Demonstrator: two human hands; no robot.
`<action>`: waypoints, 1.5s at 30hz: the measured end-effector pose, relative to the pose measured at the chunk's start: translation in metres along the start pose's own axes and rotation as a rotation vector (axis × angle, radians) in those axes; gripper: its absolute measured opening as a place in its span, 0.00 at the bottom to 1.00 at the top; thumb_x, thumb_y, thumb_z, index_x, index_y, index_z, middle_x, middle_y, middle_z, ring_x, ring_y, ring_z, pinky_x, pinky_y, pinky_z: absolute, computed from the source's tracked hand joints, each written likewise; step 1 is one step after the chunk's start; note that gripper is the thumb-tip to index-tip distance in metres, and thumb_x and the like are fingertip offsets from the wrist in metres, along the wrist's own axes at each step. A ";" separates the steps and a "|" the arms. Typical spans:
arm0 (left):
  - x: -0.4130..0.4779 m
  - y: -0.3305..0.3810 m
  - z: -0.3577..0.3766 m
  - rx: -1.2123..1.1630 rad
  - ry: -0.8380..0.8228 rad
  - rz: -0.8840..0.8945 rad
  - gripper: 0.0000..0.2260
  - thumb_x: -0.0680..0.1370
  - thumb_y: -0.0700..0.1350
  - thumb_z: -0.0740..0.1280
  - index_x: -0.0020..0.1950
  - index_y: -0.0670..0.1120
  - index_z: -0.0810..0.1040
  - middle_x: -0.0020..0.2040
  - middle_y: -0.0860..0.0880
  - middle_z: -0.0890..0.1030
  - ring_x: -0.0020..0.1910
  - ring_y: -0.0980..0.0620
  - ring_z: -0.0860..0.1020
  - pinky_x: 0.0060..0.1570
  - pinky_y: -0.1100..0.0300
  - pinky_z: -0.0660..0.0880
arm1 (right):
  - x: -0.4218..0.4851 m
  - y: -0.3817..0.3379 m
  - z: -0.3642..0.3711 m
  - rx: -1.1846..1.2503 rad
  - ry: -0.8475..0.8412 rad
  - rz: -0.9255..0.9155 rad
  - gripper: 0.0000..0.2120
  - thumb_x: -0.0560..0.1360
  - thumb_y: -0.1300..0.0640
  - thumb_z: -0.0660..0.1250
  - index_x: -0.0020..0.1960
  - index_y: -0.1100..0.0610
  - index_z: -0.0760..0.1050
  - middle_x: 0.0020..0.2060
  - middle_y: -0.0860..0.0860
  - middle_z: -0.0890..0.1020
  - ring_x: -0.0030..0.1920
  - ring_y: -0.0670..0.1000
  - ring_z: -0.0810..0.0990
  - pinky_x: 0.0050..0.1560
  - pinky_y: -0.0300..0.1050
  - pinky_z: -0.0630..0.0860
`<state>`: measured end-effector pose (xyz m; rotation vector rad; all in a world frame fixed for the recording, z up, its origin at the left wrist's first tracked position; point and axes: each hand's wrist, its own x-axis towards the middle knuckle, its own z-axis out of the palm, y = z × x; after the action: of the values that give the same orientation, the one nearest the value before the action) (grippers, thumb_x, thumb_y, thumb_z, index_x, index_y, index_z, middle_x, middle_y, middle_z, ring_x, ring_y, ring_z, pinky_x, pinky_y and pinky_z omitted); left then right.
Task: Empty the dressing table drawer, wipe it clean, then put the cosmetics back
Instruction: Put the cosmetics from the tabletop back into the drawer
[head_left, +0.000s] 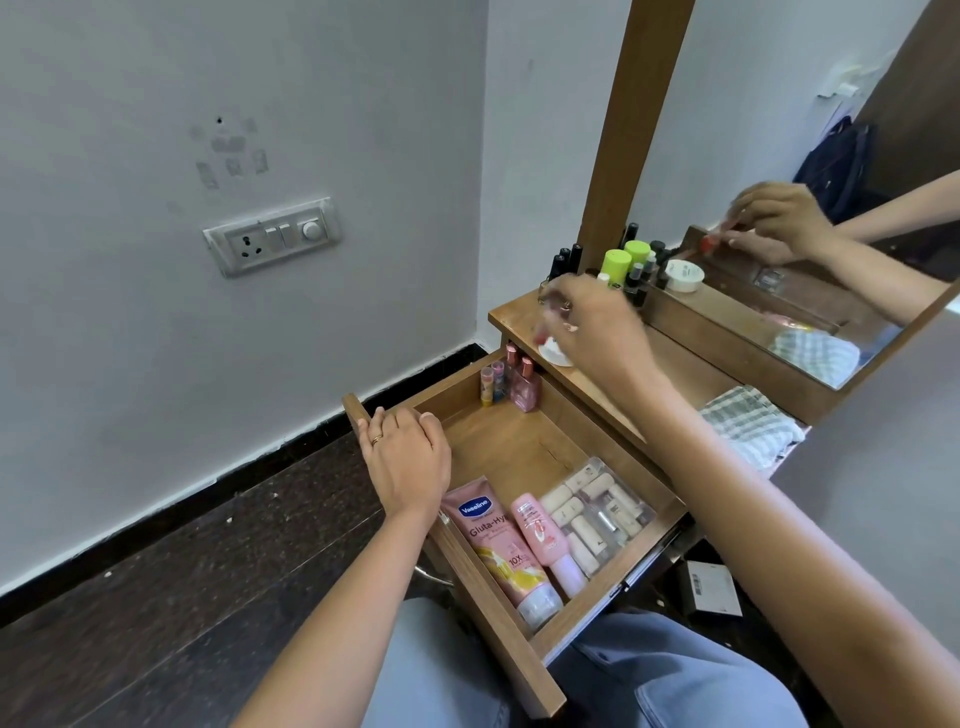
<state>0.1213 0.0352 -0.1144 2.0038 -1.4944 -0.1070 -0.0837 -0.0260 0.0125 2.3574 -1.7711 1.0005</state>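
The wooden drawer of the dressing table is pulled open. At its near end lie a pink Vaseline tube, a pink bottle and a clear box of several lipsticks. Small pink bottles and lip balms stand in its far corner. My left hand rests on the drawer's front edge with its fingers curled over it. My right hand is blurred above the table top; the mirror shows it pinching a thin red-tipped cosmetic stick. A checked cloth lies on the table top at the right.
Nail polishes, green-capped bottles and a white jar stand along the mirror's foot. A small white disc lies on the table top under my right hand. A wall with a switchboard is left; a box lies on the floor.
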 end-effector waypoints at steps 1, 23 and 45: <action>0.000 0.000 0.000 0.001 0.001 -0.001 0.18 0.81 0.47 0.53 0.55 0.40 0.81 0.57 0.42 0.82 0.67 0.44 0.72 0.74 0.47 0.56 | -0.001 -0.006 0.012 0.053 -0.093 0.002 0.08 0.77 0.56 0.63 0.55 0.54 0.76 0.43 0.45 0.81 0.45 0.45 0.78 0.46 0.43 0.76; 0.000 0.001 -0.002 0.000 -0.019 -0.026 0.19 0.82 0.47 0.52 0.58 0.41 0.80 0.60 0.43 0.81 0.70 0.46 0.69 0.75 0.50 0.51 | -0.002 -0.008 0.129 0.030 -0.483 0.092 0.13 0.65 0.68 0.64 0.46 0.54 0.76 0.37 0.47 0.83 0.47 0.50 0.79 0.51 0.50 0.77; 0.000 0.000 -0.001 0.018 -0.014 -0.012 0.19 0.82 0.47 0.54 0.57 0.39 0.80 0.59 0.41 0.81 0.68 0.43 0.71 0.74 0.48 0.55 | 0.006 0.060 0.018 0.036 0.211 0.250 0.15 0.75 0.65 0.63 0.60 0.56 0.77 0.53 0.52 0.79 0.48 0.53 0.78 0.44 0.45 0.74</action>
<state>0.1215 0.0359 -0.1136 2.0307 -1.4974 -0.1130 -0.1270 -0.0594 -0.0190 1.9933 -2.0107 1.2668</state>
